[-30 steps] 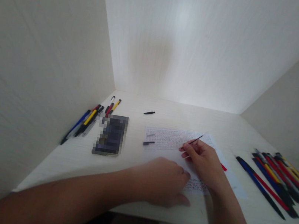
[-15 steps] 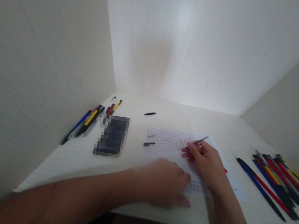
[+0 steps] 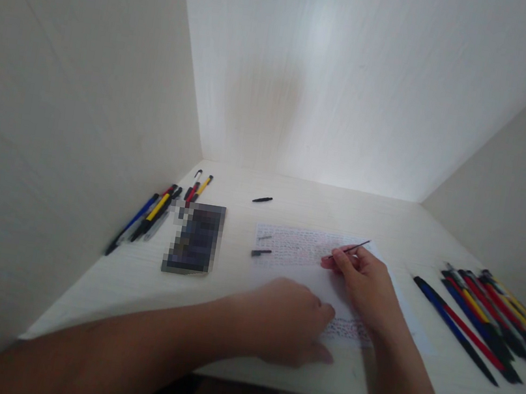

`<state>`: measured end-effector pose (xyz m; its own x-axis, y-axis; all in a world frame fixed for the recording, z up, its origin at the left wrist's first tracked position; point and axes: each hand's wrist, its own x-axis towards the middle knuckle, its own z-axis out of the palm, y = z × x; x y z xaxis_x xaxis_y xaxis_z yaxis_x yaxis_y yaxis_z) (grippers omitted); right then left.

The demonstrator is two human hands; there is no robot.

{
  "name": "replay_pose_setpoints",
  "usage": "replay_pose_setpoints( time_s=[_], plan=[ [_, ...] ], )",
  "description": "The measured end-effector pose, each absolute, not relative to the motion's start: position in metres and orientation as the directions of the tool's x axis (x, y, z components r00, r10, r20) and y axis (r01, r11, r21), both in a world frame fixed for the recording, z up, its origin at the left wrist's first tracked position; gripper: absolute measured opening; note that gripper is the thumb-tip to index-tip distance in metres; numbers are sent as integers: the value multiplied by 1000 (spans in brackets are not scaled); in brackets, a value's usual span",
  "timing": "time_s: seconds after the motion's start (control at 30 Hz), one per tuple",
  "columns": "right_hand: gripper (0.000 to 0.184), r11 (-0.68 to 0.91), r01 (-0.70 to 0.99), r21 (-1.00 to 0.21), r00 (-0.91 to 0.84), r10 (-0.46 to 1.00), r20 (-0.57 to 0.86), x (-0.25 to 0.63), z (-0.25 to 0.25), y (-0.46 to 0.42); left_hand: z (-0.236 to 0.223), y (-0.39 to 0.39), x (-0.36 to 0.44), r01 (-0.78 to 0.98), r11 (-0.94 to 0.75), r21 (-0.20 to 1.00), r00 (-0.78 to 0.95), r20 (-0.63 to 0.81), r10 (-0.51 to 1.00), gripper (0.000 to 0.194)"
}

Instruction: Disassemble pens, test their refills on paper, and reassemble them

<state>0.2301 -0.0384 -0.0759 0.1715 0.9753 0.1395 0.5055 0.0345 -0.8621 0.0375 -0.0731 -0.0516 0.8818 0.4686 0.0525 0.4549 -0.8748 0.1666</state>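
The right hand (image 3: 362, 284) pinches a thin dark pen refill (image 3: 350, 249), whose free end now tilts a little higher and further right than half a second ago. Its tip touches the written sheet (image 3: 295, 245). The left hand (image 3: 291, 320) stays flat, fingers loosely curled, pressing the paper on the pale wood-grain surface (image 3: 340, 208). Two small black pen parts (image 3: 261, 252) lie just left of the sheet.
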Motion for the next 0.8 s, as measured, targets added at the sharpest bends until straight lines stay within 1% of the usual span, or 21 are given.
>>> replay_pose_setpoints(
  time_s=[0.13, 0.3, 0.4, 0.5, 0.63, 0.8],
  plan=[
    [25, 4, 534, -845, 216, 966, 141, 230, -73, -39, -54, -73, 37, 459, -875, 158, 880, 54, 471, 43],
    [27, 23, 517, -856, 224, 961, 161, 230, -76, -37, -55, -75, 37, 456, -877, 150, 880, 68, 469, 42],
    [28, 58, 449, -892, 216, 961, 171, 229, -76, -37, -53, -77, 39, 439, -889, 131, 887, 93, 452, 41],
    [26, 72, 389, -919, 219, 961, 169, 225, -72, -39, -48, -80, 41, 409, -902, 137, 900, 103, 424, 41],
    [26, 76, 383, -921, 240, 954, 179, 222, -68, -42, -41, -83, 43, 358, -916, 180, 929, 32, 370, 45],
    [29, 120, 376, -919, 247, 943, 224, 220, -63, -44, -38, -82, 43, 333, -910, 249, 943, -58, 329, 52]
  ],
)
